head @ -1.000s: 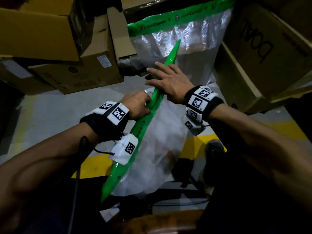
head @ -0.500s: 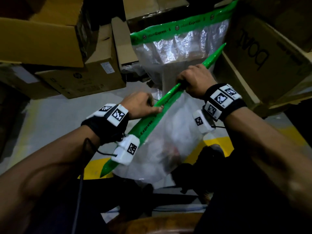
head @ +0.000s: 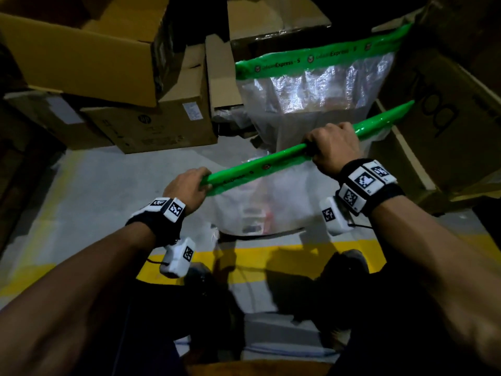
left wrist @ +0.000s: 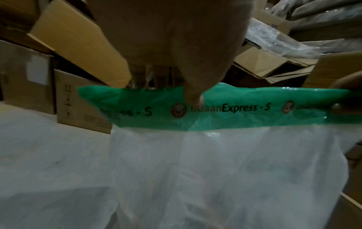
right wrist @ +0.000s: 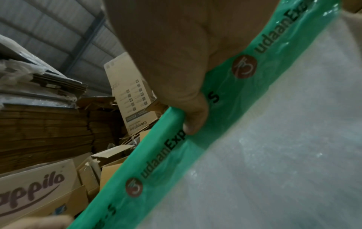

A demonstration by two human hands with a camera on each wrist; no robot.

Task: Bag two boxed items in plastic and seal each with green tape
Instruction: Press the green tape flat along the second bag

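I see bright green tape with dark lettering and brown round logos, on a clear, whitish bag.

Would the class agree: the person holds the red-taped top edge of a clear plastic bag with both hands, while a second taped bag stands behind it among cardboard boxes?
Not quite: the tape is green, not red, as the head view and both wrist views show. The left hand and right hand do hold that taped top edge of the clear plastic bag, and a second taped bag stands behind among cardboard boxes.
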